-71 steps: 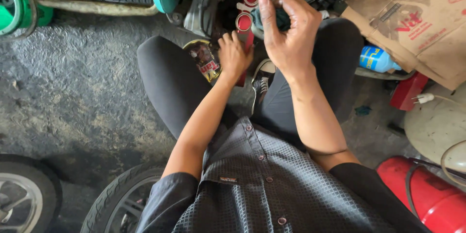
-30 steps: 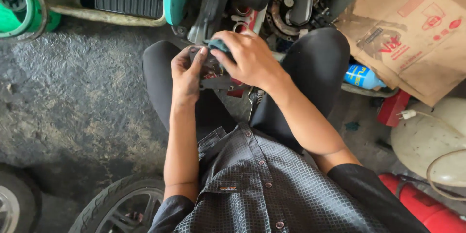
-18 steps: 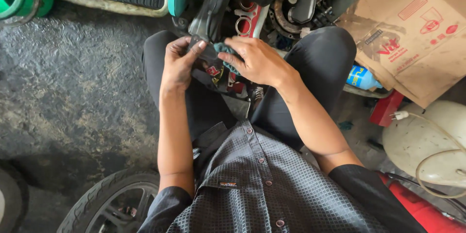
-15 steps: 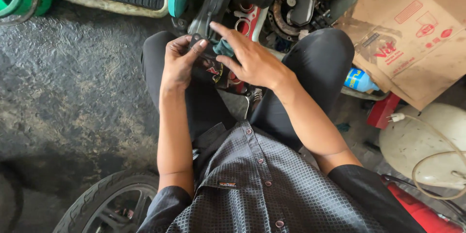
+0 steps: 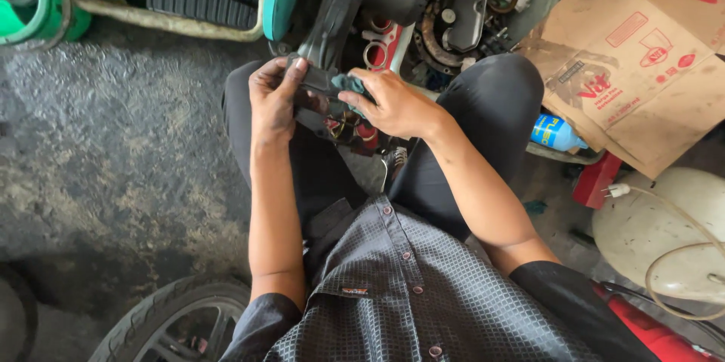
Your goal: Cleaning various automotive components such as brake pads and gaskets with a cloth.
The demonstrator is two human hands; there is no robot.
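Both hands up between my knees: left hand (image 5: 273, 98) pinches the near end of a small dark part (image 5: 317, 84), fingers curled round it. Right hand (image 5: 393, 101) presses a teal rag (image 5: 349, 84) onto it, fingers bunched. Most of the part's hidden under fingers and cloth; its shape is hard to make out. Grimy, dark, flat-looking. Cardboard box (image 5: 642, 52) sits far right.

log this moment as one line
left hand: grips dark part | right hand: presses teal rag on it | over lap
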